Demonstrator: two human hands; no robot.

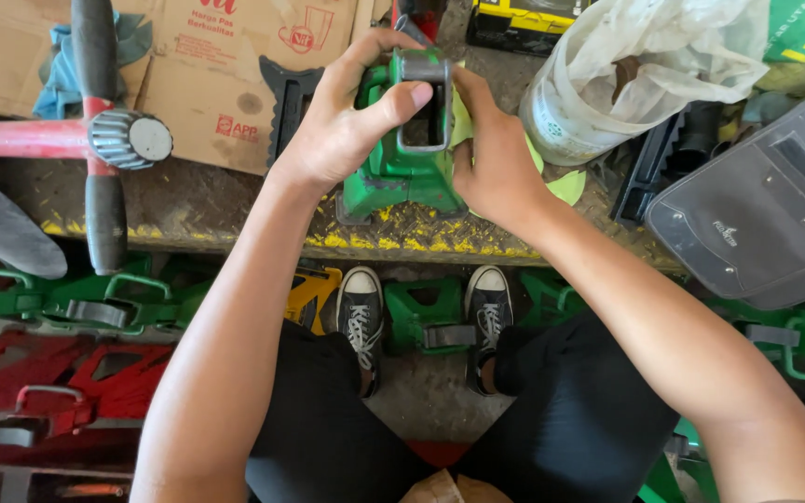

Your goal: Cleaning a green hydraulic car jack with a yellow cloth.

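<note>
I sit looking down at a green jack stand point(401, 172) standing upright at 12 o'clock on the worn tabletop point(235, 200). My left hand point(347, 121) grips its top post, steadying it; my right hand point(491, 158) clasps the other side.

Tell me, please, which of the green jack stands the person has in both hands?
The green jack stand upright on the yellow-flecked bench, gripped by the left hand and right hand; the others lie untouched on the floor.
</note>
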